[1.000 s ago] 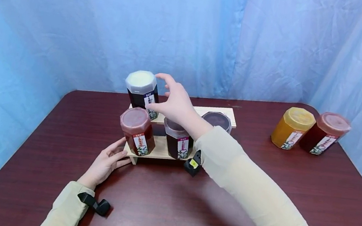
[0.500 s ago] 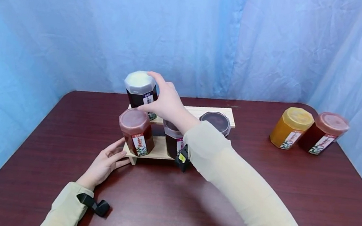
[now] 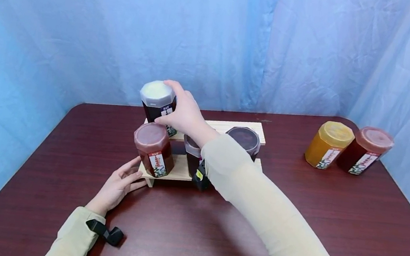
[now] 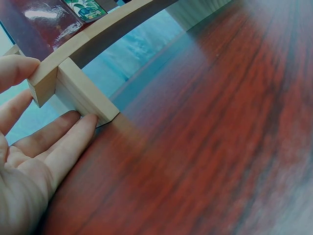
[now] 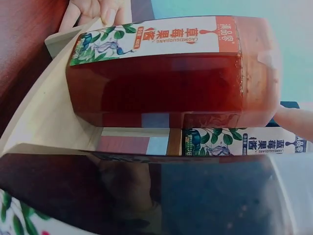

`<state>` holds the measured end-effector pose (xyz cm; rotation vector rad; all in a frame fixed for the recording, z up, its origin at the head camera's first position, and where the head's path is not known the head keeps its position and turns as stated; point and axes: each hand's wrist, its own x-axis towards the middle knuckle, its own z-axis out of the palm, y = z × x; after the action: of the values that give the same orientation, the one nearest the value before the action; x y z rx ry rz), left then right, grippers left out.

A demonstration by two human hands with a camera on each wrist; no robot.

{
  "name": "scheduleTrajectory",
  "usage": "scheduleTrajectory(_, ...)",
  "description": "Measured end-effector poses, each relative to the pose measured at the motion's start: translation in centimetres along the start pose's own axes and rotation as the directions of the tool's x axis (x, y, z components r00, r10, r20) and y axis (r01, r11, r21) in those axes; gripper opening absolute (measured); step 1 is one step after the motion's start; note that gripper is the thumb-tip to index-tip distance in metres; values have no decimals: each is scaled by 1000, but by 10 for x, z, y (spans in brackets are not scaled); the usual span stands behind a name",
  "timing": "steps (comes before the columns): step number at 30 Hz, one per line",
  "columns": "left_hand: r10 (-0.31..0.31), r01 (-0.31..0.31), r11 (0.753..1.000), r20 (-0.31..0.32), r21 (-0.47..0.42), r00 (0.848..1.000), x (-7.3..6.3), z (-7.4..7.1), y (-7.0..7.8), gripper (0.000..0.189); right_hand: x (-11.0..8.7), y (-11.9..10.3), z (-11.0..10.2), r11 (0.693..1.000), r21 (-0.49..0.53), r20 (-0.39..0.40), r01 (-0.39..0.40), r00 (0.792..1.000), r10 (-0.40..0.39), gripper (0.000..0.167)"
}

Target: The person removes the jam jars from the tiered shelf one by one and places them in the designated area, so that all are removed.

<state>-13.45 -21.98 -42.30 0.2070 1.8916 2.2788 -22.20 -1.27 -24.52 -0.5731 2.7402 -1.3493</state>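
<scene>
My left hand point(image 3: 115, 187) rests its fairly straight fingers against the left end of a two-tier wooden rack point(image 3: 181, 168); in the left wrist view its fingertips touch the shelf end and the rack leg point(image 4: 83, 93). At the rack's upper left, my right hand point(image 3: 187, 112) holds a dark blueberry jam jar point(image 3: 149, 111) with a whitish lid, thumb in front and index finger by the lid. Just before it on the lower tier stands a red strawberry jam jar point(image 3: 154, 156). My right wrist partly hides a dark jar point(image 3: 192, 157) beside it.
Another dark-lidded jar point(image 3: 244, 138) stands at the rack's right. Farther right on the brown table point(image 3: 158, 235) are a yellow jar point(image 3: 321, 151) and a dark red jar point(image 3: 360, 154), side by side. Blue curtains point(image 3: 202, 35) hang behind.
My right hand has moved left onto the blueberry jam jar, its thumb and fingers now against it. The left hand stays at the rack's end.
</scene>
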Motion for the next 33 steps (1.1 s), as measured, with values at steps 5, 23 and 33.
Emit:
scheduleTrajectory(5,3,-3,1000,3,-5,1000,-1,0,0,56,3,-1,3,999,32,-8,10,1000,-10,84)
scheduleTrajectory(23,-10,10,1000,-4,2,1000,-1,1,3,63,6,2,5,998,62,-22,14,1000,-13,83)
scheduleTrajectory(33,-12,13,1000,-9,7,1000,-1,1,3,64,2,0,5,1000,16,-49,14,999,-13,86)
